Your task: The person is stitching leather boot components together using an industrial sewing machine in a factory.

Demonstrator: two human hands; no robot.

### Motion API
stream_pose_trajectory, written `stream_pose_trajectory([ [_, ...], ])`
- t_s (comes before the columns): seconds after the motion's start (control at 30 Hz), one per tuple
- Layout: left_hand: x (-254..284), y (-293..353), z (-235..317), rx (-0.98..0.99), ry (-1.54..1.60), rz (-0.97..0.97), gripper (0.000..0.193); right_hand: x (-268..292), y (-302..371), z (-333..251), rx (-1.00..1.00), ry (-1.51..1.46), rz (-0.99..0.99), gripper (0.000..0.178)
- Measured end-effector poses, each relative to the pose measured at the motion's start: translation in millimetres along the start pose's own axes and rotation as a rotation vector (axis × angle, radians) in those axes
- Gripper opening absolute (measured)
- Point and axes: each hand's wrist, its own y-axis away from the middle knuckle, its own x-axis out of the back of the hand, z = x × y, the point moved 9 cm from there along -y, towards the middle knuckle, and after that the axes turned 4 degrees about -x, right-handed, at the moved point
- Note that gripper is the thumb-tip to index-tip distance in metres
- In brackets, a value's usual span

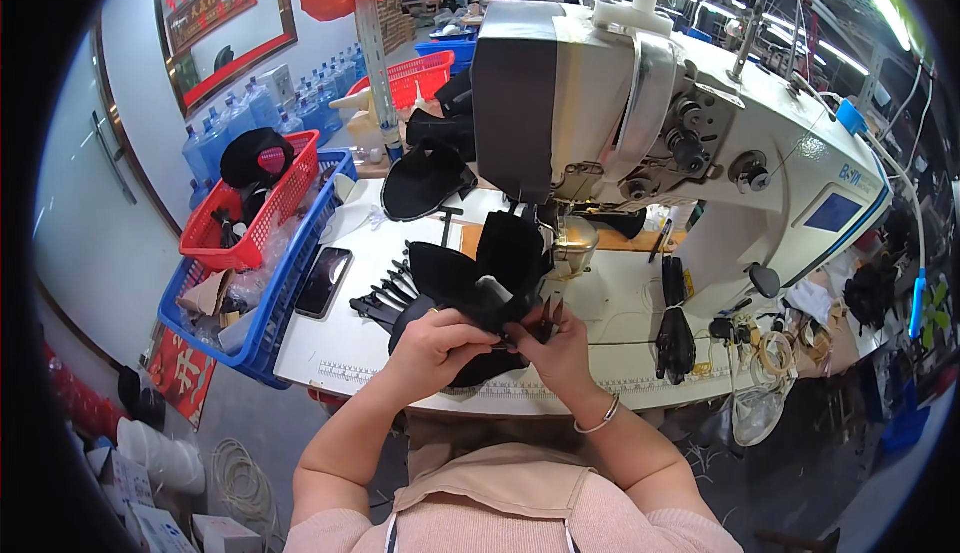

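Note:
A black, cupped fabric piece [447, 271] with a stiff raised panel stands before the sewing machine [590, 103], and a pale patch shows in its fold. My left hand [437, 351] pinches its near edge. Close beside it, my right hand [553, 345] is closed on the same edge. From the right hand's fingers rise two narrow points [553, 310], which look like thread snips. What lies between the fingertips is partly hidden. Left of the piece, several black straps [385, 298] fan out on the white table [340, 348].
A phone [324, 281] lies by the table's left edge, next to a blue crate [250, 338] holding a red basket [275, 225]. Another black piece [425, 181] sits behind. Right of my hands lies a bundle of black straps [675, 328]; looped cords [768, 363] hang beyond it.

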Motion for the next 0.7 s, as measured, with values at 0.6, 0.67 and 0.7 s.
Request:
stream_pose_trajectory([
  [0.6, -11.8, 13.8, 4.8, -0.115, -0.177, 0.249, 0.02, 3.7, -0.3, 21.6, -0.146, -0.16, 0.006, 0.014],
  [0.67, -18.3, 18.9, 17.0, -0.306, -0.326, 0.233, 0.021, 4.2, 1.4, 14.6, -0.097, -0.055, 0.028, 0.014],
  [0.7, -20.3, 20.3, 16.8, -0.329, -0.345, 0.211, 0.024, 5.0, 3.8, 8.5, -0.05, 0.051, 0.049, 0.014],
])
